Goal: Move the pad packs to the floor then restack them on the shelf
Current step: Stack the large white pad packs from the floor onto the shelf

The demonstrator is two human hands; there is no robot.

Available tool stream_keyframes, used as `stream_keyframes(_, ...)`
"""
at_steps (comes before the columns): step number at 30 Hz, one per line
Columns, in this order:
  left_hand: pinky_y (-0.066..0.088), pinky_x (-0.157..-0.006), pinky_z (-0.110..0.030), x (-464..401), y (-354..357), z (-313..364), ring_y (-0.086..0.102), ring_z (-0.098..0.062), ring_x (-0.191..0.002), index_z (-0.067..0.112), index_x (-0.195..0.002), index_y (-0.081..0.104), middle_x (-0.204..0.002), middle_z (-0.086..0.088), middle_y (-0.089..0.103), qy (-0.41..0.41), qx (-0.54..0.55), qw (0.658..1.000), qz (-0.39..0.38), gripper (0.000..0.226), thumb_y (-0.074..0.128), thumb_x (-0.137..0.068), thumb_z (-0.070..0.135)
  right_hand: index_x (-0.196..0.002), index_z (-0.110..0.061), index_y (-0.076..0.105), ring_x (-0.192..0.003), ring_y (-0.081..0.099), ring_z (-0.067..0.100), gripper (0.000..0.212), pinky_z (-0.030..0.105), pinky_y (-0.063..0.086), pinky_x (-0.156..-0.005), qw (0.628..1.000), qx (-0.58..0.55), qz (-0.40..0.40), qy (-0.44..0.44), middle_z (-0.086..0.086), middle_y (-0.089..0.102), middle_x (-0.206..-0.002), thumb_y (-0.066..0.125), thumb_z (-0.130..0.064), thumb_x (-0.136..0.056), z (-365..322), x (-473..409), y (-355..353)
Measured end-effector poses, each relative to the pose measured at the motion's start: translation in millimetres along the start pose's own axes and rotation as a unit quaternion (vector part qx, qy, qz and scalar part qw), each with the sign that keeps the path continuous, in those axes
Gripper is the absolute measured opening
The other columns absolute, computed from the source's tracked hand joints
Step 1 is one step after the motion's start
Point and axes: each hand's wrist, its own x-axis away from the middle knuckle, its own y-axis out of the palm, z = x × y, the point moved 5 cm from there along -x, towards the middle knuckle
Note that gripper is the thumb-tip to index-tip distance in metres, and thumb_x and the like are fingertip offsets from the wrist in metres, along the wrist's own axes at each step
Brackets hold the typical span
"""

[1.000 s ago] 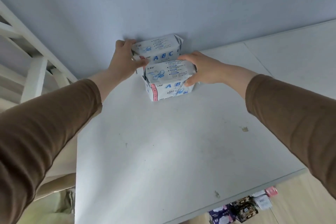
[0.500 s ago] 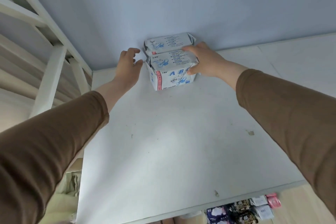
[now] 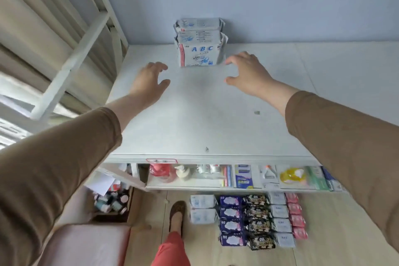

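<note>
— Wooden floor (image 3: 336, 233) comes first, nearest me. What lies on it?

— Pad packs in rows (image 3: 254, 220): white ones, dark blue ones, black patterned ones, and small pink ones at the right end. Just left of them I see a foot in a brown slipper (image 3: 177, 211) below a coral trouser leg.

— And above the floor?

— A lower shelf level (image 3: 185, 184) with mixed small goods, too blurred for me to name. Over it I see the wide white shelf top (image 3: 194, 119).

— Where are the hands?

— Both reach out over that top in brown sleeves. My left hand (image 3: 149, 81) hovers with fingers loosely curled and apart, gripping nothing. My right hand (image 3: 248, 73) is spread, fingers apart, also gripping nothing; whether its fingertips touch the pack ahead I cannot tell.

— Farthest away?

— Two white packs (image 3: 199, 44) marked ABC stand one behind the other, against the pale blue wall (image 3: 280, 2). White frame bars (image 3: 71, 58) run up at far left.
</note>
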Motion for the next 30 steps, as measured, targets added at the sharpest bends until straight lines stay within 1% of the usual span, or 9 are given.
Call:
stream_keyframes(3,0.04,-0.097,-0.037,58,3,27,0.051,-0.026,-0.118,0.016,-0.131,0.052,-0.128,-0.007,0.054,0.004,-0.018,0.999,-0.027,0.039,0.06,-0.093,0.026,-0.131,-0.023,0.054,-0.126,0.038,0.024,0.047,0.035,0.043,-0.088,1.0,-0.005,-0.022,-0.013,0.001,0.047,-0.134,0.067,-0.031,-0.086,-4,58,1)
stream_keyframes(8,0.041,-0.097,-0.04,137,6,53,0.048,-0.028,-0.117,0.018,-0.131,0.052,-0.128,-0.006,0.053,0.021,-0.043,0.998,-0.048,0.041,0.06,-0.093,0.028,-0.13,-0.023,0.054,-0.125,0.04,0.022,0.042,0.038,0.043,-0.095,0.999,-0.016,-0.037,-0.017,0.0,0.05,-0.133,0.062,-0.031,-0.09,-12,137,7)
stream_keyframes(13,0.044,-0.093,-0.041,217,12,72,0.045,-0.026,-0.118,0.019,-0.129,0.055,-0.127,-0.003,0.055,0.065,-0.028,0.997,-0.022,0.038,0.06,-0.092,0.025,-0.128,-0.022,0.054,-0.121,0.042,0.019,0.038,0.034,0.042,-0.09,0.998,-0.053,0.001,-0.019,-0.003,0.052,-0.129,0.06,-0.026,-0.09,-23,221,29)
stream_keyframes(16,0.042,-0.098,-0.04,272,26,73,0.046,-0.025,-0.118,0.018,-0.126,0.057,-0.125,-0.003,0.057,0.093,0.005,0.996,-0.019,0.035,0.06,-0.092,0.023,-0.124,-0.021,0.056,-0.115,0.046,0.016,0.035,0.03,0.04,-0.084,0.997,-0.068,0.019,-0.02,-0.005,0.054,-0.124,0.06,-0.024,-0.09,-30,274,56)
stream_keyframes(18,0.042,-0.096,-0.04,312,47,63,0.048,-0.027,-0.116,0.018,-0.123,0.058,-0.122,-0.003,0.058,0.097,0.028,0.994,-0.038,0.034,0.06,-0.09,0.023,-0.123,-0.019,0.057,-0.115,0.047,0.018,0.033,0.028,0.038,-0.084,0.997,-0.071,0.007,-0.014,-0.002,0.055,-0.122,0.06,-0.022,-0.09,-30,307,88)
stream_keyframes(20,0.042,-0.095,-0.04,350,77,48,0.049,-0.027,-0.114,0.018,-0.123,0.059,-0.122,-0.003,0.059,0.092,0.042,0.992,-0.072,0.034,0.061,-0.089,0.023,-0.125,-0.018,0.057,-0.117,0.048,0.02,0.034,0.032,0.041,-0.089,0.997,-0.069,-0.03,0.008,0.001,0.055,-0.122,0.061,-0.022,-0.091,-22,337,129)
stream_keyframes(22,0.043,-0.095,-0.041,385,113,28,0.048,-0.026,-0.115,0.018,-0.123,0.058,-0.122,-0.002,0.058,0.067,0.049,0.99,-0.113,0.035,0.063,-0.088,0.021,-0.127,-0.019,0.055,-0.119,0.047,0.02,0.036,0.035,0.042,-0.095,0.994,-0.072,-0.077,0.038,0.002,0.054,-0.123,0.061,-0.023,-0.092,-9,367,174)
stream_keyframes(25,0.044,-0.096,-0.044,427,172,-3,0.048,-0.026,-0.114,0.018,-0.124,0.059,-0.122,-0.003,0.057,0.02,0.052,0.984,-0.166,0.038,0.065,-0.087,0.022,-0.127,-0.019,0.054,-0.121,0.044,0.02,0.037,0.032,0.039,-0.096,0.988,-0.072,-0.12,0.067,0.0,0.053,-0.126,0.061,-0.023,-0.092,15,400,241)
stream_keyframes(30,0.042,-0.099,-0.039,472,281,-49,0.048,-0.025,-0.117,0.019,-0.126,0.057,-0.126,-0.003,0.056,-0.022,0.046,0.971,-0.233,0.039,0.066,-0.088,0.024,-0.128,-0.015,0.054,-0.12,0.048,0.025,0.044,0.034,0.039,-0.098,0.977,-0.071,-0.169,0.105,0.005,0.053,-0.127,0.067,-0.019,-0.086,65,427,356)
